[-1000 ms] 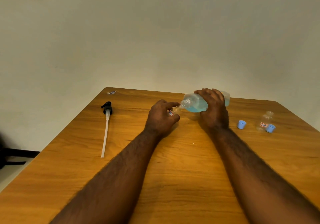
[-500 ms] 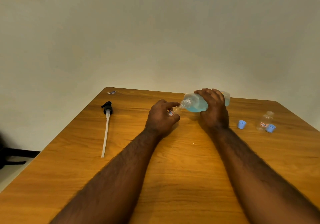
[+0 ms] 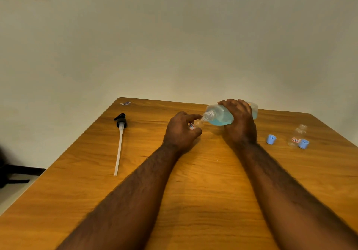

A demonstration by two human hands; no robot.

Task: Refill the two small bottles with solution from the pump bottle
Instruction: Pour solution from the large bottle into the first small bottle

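Near the far edge of the table (image 3: 193,195), your right hand (image 3: 240,123) wraps over the pump bottle (image 3: 219,116), which is tipped on its side with its open neck pointing left. Blue solution pools along its lower side. Your left hand (image 3: 180,131) curls round the first small bottle (image 3: 196,124), tilted so its mouth meets that neck. You appear to be filling the first of two; how full it is cannot be seen. Next, judge the level, right the pump bottle without spilling, then cap.

The second small bottle (image 3: 298,136) stands, apparently empty, near the right edge. A blue cap (image 3: 303,143) sits just in front of it and a second blue cap (image 3: 271,139) lies to its left. The pump head (image 3: 121,122) lies toward the left edge.

Both small bottles carry red-bordered white labels; the writing is too small to read.
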